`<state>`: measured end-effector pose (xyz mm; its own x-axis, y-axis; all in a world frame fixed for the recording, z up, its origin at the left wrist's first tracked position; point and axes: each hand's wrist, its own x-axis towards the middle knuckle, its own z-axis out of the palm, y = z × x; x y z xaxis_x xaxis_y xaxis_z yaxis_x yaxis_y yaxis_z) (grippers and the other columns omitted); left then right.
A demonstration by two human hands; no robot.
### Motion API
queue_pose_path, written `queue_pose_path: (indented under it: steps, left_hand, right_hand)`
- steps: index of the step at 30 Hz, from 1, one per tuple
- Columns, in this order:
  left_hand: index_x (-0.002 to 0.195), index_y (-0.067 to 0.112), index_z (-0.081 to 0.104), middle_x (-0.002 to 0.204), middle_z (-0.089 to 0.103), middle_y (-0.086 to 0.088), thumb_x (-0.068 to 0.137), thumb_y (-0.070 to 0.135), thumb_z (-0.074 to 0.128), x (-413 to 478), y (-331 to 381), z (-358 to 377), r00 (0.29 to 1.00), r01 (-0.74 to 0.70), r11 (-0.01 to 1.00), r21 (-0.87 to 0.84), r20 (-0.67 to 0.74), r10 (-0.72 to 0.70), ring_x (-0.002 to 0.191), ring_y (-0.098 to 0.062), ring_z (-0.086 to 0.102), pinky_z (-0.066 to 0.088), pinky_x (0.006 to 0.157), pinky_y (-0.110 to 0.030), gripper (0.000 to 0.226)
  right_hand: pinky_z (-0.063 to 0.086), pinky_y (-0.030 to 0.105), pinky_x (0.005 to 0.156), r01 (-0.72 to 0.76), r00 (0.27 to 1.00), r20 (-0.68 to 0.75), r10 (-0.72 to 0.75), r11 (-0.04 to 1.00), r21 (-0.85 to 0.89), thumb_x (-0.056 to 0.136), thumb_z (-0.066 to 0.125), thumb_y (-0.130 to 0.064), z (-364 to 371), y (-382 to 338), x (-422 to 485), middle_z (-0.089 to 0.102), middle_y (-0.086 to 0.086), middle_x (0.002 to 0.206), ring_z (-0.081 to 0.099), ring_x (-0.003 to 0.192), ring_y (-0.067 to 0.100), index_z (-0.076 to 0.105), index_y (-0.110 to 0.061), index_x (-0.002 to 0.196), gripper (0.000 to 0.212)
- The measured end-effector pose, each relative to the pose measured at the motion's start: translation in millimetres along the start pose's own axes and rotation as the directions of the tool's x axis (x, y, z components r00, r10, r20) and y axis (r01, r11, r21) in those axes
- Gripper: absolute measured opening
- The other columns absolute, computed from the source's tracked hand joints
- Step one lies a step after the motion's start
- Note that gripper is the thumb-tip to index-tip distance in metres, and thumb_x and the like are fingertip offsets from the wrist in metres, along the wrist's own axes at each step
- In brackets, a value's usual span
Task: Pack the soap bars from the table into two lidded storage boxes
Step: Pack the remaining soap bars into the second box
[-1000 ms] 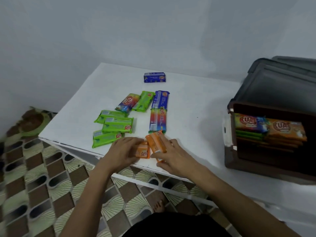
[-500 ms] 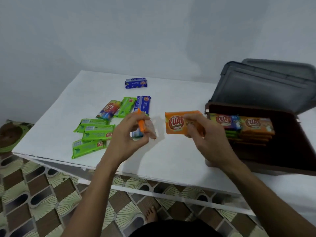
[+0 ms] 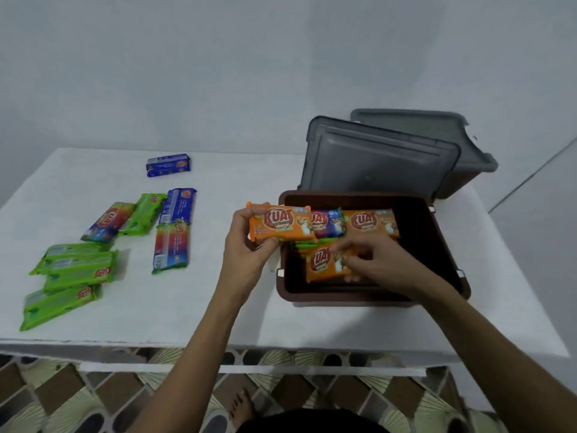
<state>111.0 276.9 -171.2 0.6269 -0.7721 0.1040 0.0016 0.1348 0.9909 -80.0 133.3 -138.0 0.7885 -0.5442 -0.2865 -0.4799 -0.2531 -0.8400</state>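
Note:
My left hand [image 3: 249, 245] grips an orange soap bar [image 3: 281, 225] over the left rim of the open brown storage box [image 3: 443, 245]. Inside that box my right hand [image 3: 371, 260] holds a second orange soap bar [image 3: 324, 264] low down, next to stacked bars [image 3: 368, 221] at the back. Its grey lid [image 3: 377, 160] stands propped behind. A second box with a grey lid [image 3: 443, 132] sits further back. Loose on the white table [image 3: 218, 301] lie several green bars [image 3: 78, 270], two blue bars [image 3: 178, 204] and two rainbow-coloured bars [image 3: 171, 248].
The table's front edge [image 3: 187, 345] runs just ahead of my body, with patterned floor tiles [image 3: 62, 398] and a bare foot [image 3: 242, 407] below it. A pale wall [image 3: 218, 73] closes the back. Bare tabletop lies between the loose bars and the box.
Both hands lifted orange bars off the table's front edge and carried them right. My right hand has gone down into the brown box; my left hand now shows its bar face up at the rim.

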Motion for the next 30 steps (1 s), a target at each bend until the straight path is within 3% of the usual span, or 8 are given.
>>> queue_pose_path:
  steps: [6,11,17,20,23,24,26,30]
  left_hand:
    - [0.12,0.024,0.047,0.129,0.055,0.001,0.088,-0.003,0.062,0,-5,6,0.999,0.023,0.999,0.047,-0.034,-0.021,0.12,-0.014,0.057,0.054,0.091,-0.031,0.044]
    - [0.122,0.019,0.046,0.132,0.053,-0.003,0.084,0.005,0.062,-2,-1,9,1.0,-0.008,0.997,0.074,-0.018,0.009,0.122,-0.018,0.055,0.054,0.089,-0.027,0.044]
    - [0.12,0.021,0.046,0.129,0.054,0.004,0.088,-0.002,0.063,1,7,13,1.0,-0.018,0.983,0.185,0.024,0.014,0.12,-0.011,0.056,0.054,0.089,-0.023,0.043]
    - [0.119,0.02,0.047,0.128,0.055,0.006,0.089,-0.008,0.059,2,13,18,0.998,-0.02,0.983,0.18,0.062,0.009,0.119,-0.008,0.056,0.053,0.086,-0.021,0.043]
    - [0.12,0.018,0.046,0.131,0.055,0.005,0.089,-0.009,0.059,-1,20,31,0.992,-0.008,0.992,0.125,0.129,-0.008,0.12,-0.011,0.056,0.054,0.088,-0.023,0.043]
    - [0.121,0.016,0.045,0.134,0.054,0.003,0.089,-0.008,0.06,-1,22,37,0.986,-0.009,0.994,0.105,0.165,-0.008,0.121,-0.012,0.056,0.053,0.089,-0.024,0.043]
    - [0.122,0.014,0.045,0.138,0.052,0.001,0.088,0.0,0.064,-2,23,49,0.971,-0.024,0.995,0.096,0.239,0.001,0.124,-0.016,0.054,0.053,0.092,-0.028,0.042]
    - [0.127,0.029,0.047,0.135,0.053,0.008,0.087,0.023,0.069,-1,24,64,0.922,-0.083,0.935,0.346,0.382,-0.06,0.123,-0.01,0.054,0.054,0.094,-0.031,0.046]
  right_hand:
    - [0.06,0.04,0.083,-0.215,0.949,0.25,0.192,0.974,0.069,0.092,0.058,0.002,-2,25,41,0.059,0.004,0.129,0.066,0.109,0.021,0.068,-0.02,0.111,0.03]
    - [0.047,0.035,0.103,0.047,0.986,0.158,0.054,0.819,-0.572,0.089,0.066,-0.01,8,37,54,0.049,0.001,0.141,0.046,0.131,0.021,0.065,-0.021,0.118,0.031]
    - [0.037,0.035,0.113,0.072,0.912,0.379,0.159,0.847,-0.527,0.093,0.054,-0.014,-8,32,51,0.041,-0.004,0.15,0.039,0.137,0.019,0.044,-0.028,0.144,0.054]
    - [0.044,0.037,0.105,0.107,0.938,0.331,0.106,0.818,-0.565,0.097,0.051,-0.022,-22,26,43,0.052,-0.004,0.139,0.05,0.125,0.017,0.051,-0.025,0.136,0.039]
    - [0.057,0.034,0.085,0.065,0.988,0.145,-0.047,0.991,-0.12,0.098,0.048,-0.007,-35,13,27,0.065,0.002,0.105,0.067,0.096,0.02,0.056,-0.018,0.108,0.017]
    - [0.059,0.035,0.083,0.017,0.992,0.116,-0.04,0.981,0.193,0.097,0.051,-0.005,-38,8,20,0.065,0.007,0.106,0.07,0.096,0.024,0.053,-0.015,0.105,0.013]
    - [0.06,0.037,0.081,-0.069,0.989,0.144,-0.028,0.776,0.627,0.092,0.058,-0.007,-42,3,5,0.061,0.015,0.118,0.069,0.1,0.034,0.049,-0.018,0.105,0.019]
    - [0.055,0.042,0.083,-0.024,0.996,0.083,-0.032,0.802,0.596,0.088,0.062,-0.005,-55,17,-12,0.057,0.015,0.122,0.066,0.097,0.034,0.054,-0.012,0.106,0.021]
